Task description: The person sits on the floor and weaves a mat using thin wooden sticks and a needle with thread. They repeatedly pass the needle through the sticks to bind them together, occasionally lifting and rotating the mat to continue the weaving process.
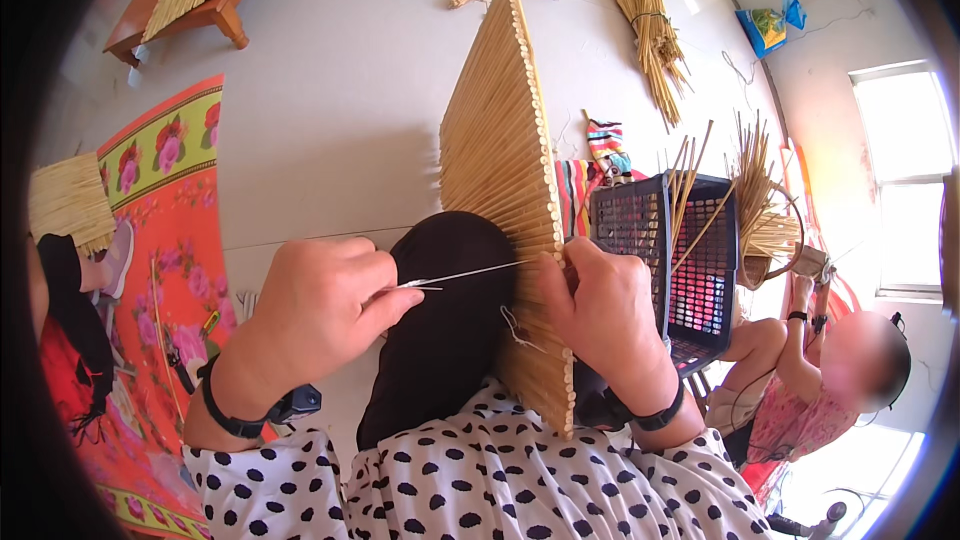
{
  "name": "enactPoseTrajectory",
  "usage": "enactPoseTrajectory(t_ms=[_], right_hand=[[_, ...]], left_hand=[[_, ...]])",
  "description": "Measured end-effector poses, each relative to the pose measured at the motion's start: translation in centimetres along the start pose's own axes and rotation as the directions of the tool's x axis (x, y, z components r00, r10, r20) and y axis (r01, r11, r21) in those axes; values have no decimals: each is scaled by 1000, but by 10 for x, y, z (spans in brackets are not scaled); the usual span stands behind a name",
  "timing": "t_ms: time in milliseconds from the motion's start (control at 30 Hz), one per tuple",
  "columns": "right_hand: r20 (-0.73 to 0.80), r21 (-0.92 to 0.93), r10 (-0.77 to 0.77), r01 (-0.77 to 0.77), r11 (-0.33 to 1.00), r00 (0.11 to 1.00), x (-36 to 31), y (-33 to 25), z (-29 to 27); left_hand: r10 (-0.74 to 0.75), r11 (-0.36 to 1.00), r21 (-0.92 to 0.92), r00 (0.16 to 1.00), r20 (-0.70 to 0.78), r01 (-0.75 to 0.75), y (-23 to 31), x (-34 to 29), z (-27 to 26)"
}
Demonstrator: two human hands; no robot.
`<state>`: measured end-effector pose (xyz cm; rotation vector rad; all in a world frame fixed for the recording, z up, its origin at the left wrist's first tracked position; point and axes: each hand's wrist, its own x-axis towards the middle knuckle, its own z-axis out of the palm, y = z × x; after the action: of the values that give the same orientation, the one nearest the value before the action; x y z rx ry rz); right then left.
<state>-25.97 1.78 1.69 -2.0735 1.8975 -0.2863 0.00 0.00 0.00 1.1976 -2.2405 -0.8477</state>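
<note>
Sitting low, a person in a white garment with black dots (pixel 430 480), seen along the lower edge of the frame, works with both hands near the centre. The left hand (pixel 325 295), at centre left, is closed in a pinch, thumb against the fingers, grasping a white thread (pixel 475 272). This thread is stretched tight toward the right hand (pixel 610 305), which is bent at the edge of a panel of pale stalks (pixel 505 150); its thumb lies on the left face, but whether the fingers grasp the panel or the thread, one cannot tell. The panel stands on its edge, from the lower centre to the upper centre, just beside a black-clothed knee (pixel 440 250). A loose loop of cord (pixel 515 328) lies on its face, under the tight thread. Farther, at the right, a dark plastic crate (pixel 632 215) holds several stalks, and behind it is a basket (pixel 797 240) with more stalks. At the left, a red floral cloth (pixel 185 285) covers the floor. At the lower right sits another person (pixel 810 390). In the upper part lies a tied bundle of stalks (pixel 650 30), and at upper left stands a brown wooden table (pixel 225 15).
</note>
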Motion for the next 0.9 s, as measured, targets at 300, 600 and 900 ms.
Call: enactPoseTrajectory(t_ms=[300,600,900], right_hand=[[-50,20,-57,58,998,997,1,-2,2],[-29,78,-41,43,996,999,-2,-3,0],[-77,73,-5,11,997,997,-2,4,5]], left_hand=[[222,954,203,975,14,-220,8,-1,-14],[143,974,170,989,36,-147,3,-1,-16],[54,998,-27,998,-45,-55,-3,-5,-6]])
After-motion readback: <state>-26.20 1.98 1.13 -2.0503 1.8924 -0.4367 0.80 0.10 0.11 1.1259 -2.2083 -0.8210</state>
